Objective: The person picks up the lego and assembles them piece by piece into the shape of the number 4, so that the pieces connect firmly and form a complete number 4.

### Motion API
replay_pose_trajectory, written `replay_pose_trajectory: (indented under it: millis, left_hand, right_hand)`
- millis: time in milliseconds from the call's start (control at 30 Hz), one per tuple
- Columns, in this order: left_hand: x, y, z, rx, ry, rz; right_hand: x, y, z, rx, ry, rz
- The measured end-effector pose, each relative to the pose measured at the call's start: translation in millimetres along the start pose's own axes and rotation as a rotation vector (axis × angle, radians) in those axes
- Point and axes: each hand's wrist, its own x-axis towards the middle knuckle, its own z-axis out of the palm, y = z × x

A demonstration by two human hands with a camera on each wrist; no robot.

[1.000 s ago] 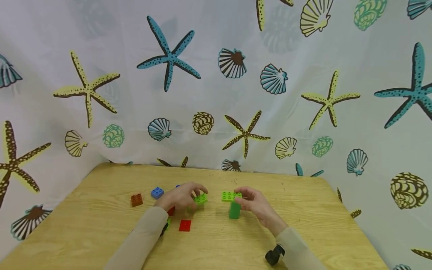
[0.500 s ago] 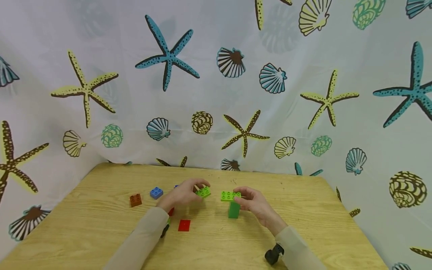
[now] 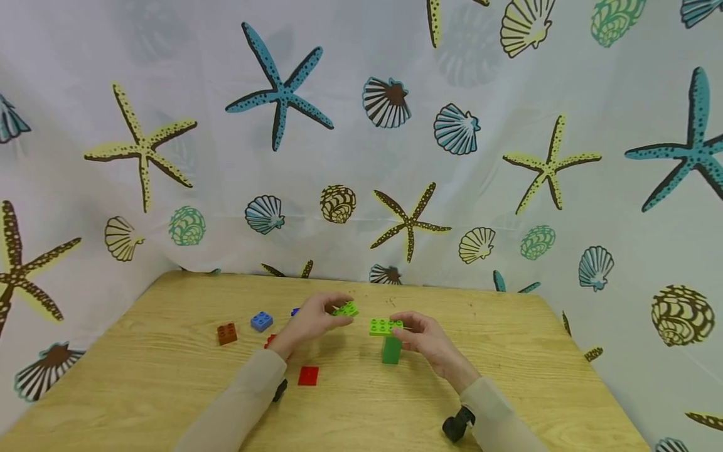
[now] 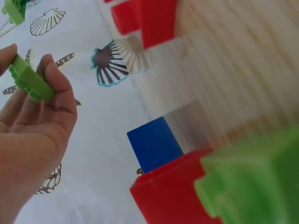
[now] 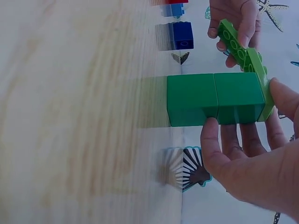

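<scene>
My left hand (image 3: 310, 321) pinches a flat lime building brick (image 3: 347, 309) between thumb and fingers, raised over the table; its studs show in the left wrist view. To its right, my right hand (image 3: 426, 339) grips a stack of two dark green bricks (image 5: 191, 100) standing upright on the table. A lime brick (image 3: 381, 327) tops that stack, jutting out to the left, with the right thumb against it. The held lime brick is left of the stack's top and beyond it in the head view, apart from it.
On the table (image 3: 480, 389) to the left lie a brown brick (image 3: 227, 334), a blue brick (image 3: 262, 321), a red brick (image 3: 271, 340) and a red square tile (image 3: 308, 376). Another blue brick (image 3: 295, 311) is partly behind the left hand. A patterned curtain (image 3: 339, 157) hangs behind.
My left hand has lifted the flat lime brick off the table area, moving it up, away and slightly right. The right hand and the stack have stayed still.
</scene>
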Motion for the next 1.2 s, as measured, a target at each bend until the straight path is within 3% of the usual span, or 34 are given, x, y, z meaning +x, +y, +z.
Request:
replay_pose_trajectory:
  millis: [333, 533, 633, 733, 967, 1200]
  left_hand:
    - [-0.9, 12.3, 0.6, -0.025, -0.008, 0.050]
    - [4.0, 19.0, 20.7, -0.064, -0.053, 0.136]
    - [4.3, 22.7, 31.2, -0.077, -0.077, 0.144]
    - [0.6, 24.9, 35.1, -0.084, -0.060, 0.131]
    - [-8.0, 25.2, 34.0, -0.057, -0.034, 0.129]
    - [-5.6, 23.6, 33.7, -0.038, -0.078, 0.160]
  right_hand:
    - [4.0, -4, 2, 0.010, -0.018, -0.003]
    - [-3.3, 1, -8, 0.004, 0.036, 0.001]
    - [-6.8, 3, -11, 0.001, 0.046, 0.004]
    - [-5.7, 4, -9, -0.002, 0.010, -0.003]
    - [-0.3, 0, 1, 0.005, -0.011, -0.007]
    - [1.0, 1, 1, 0.011, 0.000, -0.002]
